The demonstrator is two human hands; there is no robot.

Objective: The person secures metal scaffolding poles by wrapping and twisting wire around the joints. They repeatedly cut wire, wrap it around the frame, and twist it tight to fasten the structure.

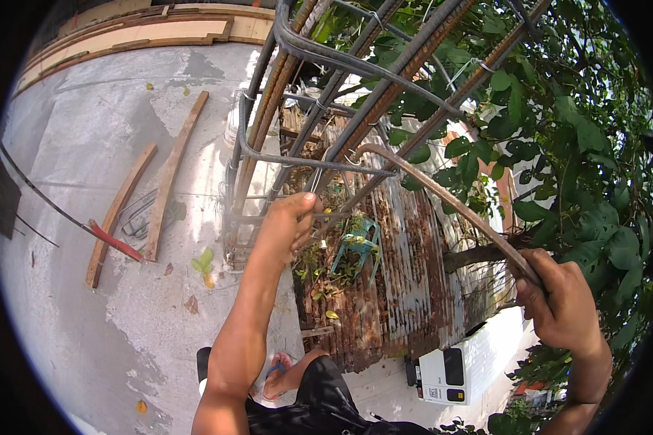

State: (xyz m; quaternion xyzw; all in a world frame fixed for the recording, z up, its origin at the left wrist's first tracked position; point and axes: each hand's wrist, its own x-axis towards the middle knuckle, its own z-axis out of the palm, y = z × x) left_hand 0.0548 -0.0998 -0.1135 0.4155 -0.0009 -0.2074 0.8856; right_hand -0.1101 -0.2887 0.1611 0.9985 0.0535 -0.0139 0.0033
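A steel rebar cage (384, 87) of long ribbed bars, square bent hoops and thin wire ties spans the upper middle. My left hand (290, 221) is closed on thin tie wires (317, 174) hanging at the cage, just below a lower hoop. My right hand (555, 297), at the right, grips a long bent metal rod (457, 206), its hooked far end at the cage's bars beside the wires.
A concrete ledge (116, 333) with wooden planks (174, 174), a red-wrapped item (116, 241) and stacked boards (145, 29). Below are a rusty corrugated roof (392, 304), a teal plastic chair (359, 246) and a white vehicle (442, 373). Leafy branches (595, 181) crowd the right.
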